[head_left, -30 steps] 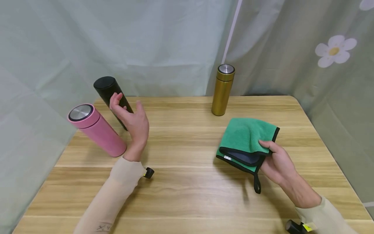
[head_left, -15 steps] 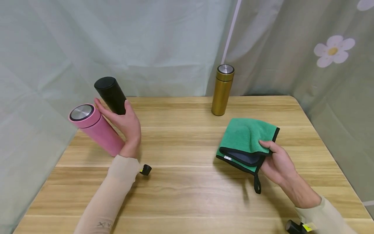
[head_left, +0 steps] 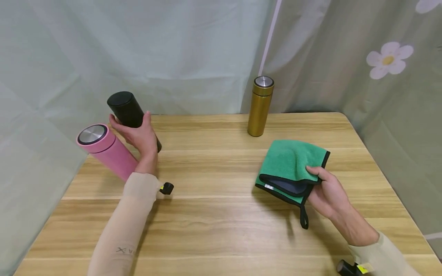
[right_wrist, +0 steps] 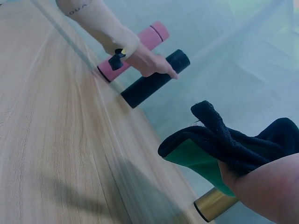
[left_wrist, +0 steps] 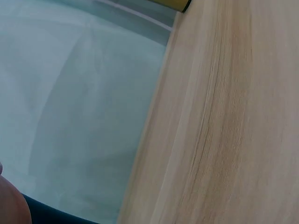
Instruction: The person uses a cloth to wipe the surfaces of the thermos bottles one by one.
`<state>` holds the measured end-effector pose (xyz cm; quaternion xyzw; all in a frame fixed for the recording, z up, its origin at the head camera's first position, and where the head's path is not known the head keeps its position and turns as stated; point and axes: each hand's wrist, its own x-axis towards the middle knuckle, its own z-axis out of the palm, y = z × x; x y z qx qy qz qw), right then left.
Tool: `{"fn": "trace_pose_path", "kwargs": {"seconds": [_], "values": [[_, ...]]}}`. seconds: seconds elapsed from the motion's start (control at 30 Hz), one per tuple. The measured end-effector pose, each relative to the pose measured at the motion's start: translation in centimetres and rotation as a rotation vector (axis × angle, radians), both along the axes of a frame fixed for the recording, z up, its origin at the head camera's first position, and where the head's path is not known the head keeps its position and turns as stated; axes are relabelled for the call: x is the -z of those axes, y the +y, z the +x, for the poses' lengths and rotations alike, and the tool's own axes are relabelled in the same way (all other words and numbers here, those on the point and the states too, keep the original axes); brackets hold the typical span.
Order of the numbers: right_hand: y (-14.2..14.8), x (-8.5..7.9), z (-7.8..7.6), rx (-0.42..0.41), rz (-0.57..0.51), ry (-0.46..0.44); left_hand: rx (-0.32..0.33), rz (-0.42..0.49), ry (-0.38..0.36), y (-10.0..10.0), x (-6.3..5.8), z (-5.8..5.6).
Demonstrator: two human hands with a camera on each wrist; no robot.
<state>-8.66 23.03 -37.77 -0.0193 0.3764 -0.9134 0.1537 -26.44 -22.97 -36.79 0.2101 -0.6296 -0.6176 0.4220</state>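
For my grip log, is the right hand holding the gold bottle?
No, the right hand grips the green cloth; the gold bottle stands apart.

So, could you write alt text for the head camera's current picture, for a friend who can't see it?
A person's left hand grips a black bottle beside a pink bottle, while the right hand holds a black-edged green cloth over a wooden table. A gold bottle stands near the table's far edge.

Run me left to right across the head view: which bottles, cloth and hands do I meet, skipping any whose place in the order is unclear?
Pink bottle, black bottle, gold bottle, green cloth, right hand.
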Motion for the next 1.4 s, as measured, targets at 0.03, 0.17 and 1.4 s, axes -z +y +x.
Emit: {"fn": "trace_pose_path", "kwargs": {"seconds": [0.03, 0.17, 1.4], "values": [[0.0, 0.0, 0.0, -0.002, 0.001, 0.003, 0.006, 0.005, 0.002, -0.1, 0.1, 0.0], [0.1, 0.0, 0.1, -0.007, 0.002, 0.009, 0.021, 0.022, 0.005, -0.2, 0.0, -0.2], [0.4, -0.8, 0.2, 0.010, -0.014, 0.020, 0.555, 0.066, -0.018, 5.3, -2.1, 4.8]]}}
